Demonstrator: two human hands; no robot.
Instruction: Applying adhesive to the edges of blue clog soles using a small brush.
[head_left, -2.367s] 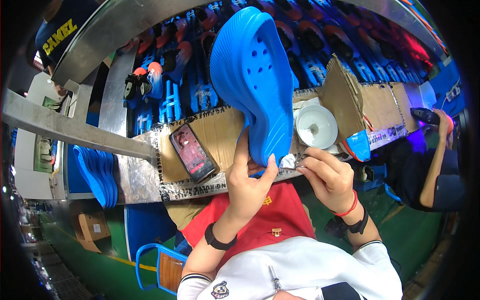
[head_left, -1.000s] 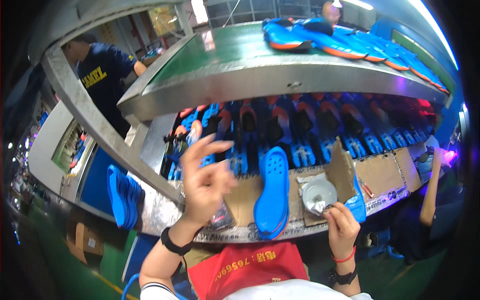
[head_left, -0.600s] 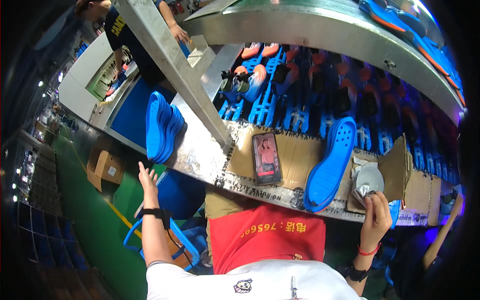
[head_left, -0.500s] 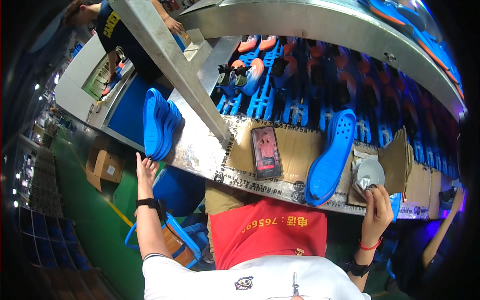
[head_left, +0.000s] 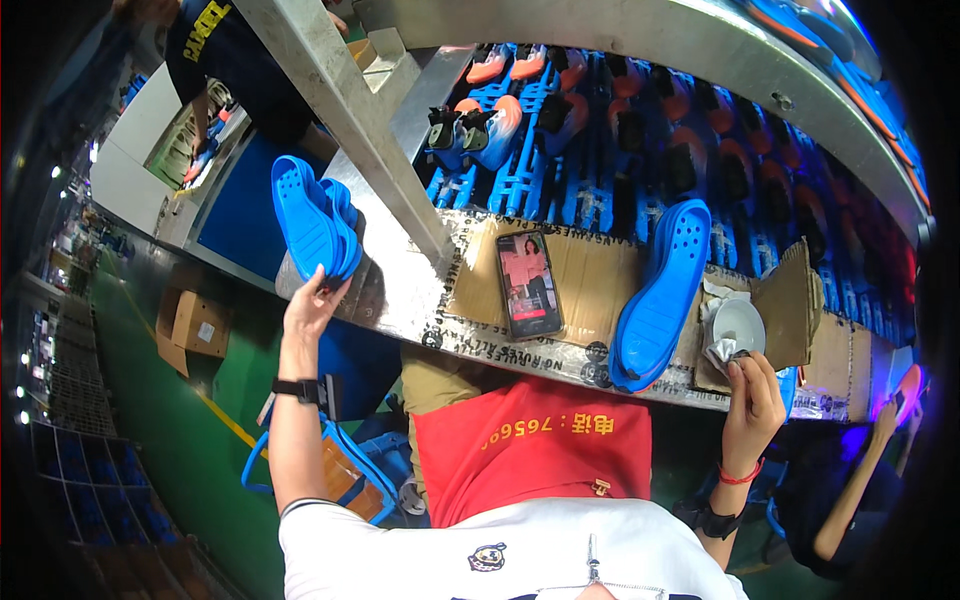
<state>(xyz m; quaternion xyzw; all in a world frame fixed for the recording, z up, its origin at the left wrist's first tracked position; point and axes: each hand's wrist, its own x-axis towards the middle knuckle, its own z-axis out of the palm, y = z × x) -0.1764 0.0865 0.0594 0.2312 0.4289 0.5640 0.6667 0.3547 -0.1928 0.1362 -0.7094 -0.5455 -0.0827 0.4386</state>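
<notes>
Extending from the lower edge, the left hand point(head_left: 312, 300) meets the bench point(head_left: 390, 285) at its near-left corner, where a stack of blue soles point(head_left: 347, 208) lies at the edge. The metal post point(head_left: 345, 115) bounds the working room to the right of the stack; a bare metal strip of the bench lies between the two. Left of the stack, the surface ends and the green floor point(head_left: 250, 340) shows below. Right of the post, a cardboard sheet point(head_left: 590, 270) carries the phone point(head_left: 530, 285). Farther right, a separate blue sole point(head_left: 665, 290) lies lengthwise, its heel end at the near edge. A gap of cardboard separates this sole from the phone. An upright cardboard flap point(head_left: 792, 310) limits the space to the right of the white bowl point(head_left: 740, 327).

The uppermost sole point(head_left: 303, 218) of the stack lies directly beyond the left fingers, toe end pointing away. The left fingers grip its heel end, one digit on top. The right hand point(head_left: 756, 400) is positioned at the near rim of the bowl. Its fingers are pinched together on a small dark piece point(head_left: 740, 355), too small to identify, beside a crumpled white wad point(head_left: 720, 351).
</notes>
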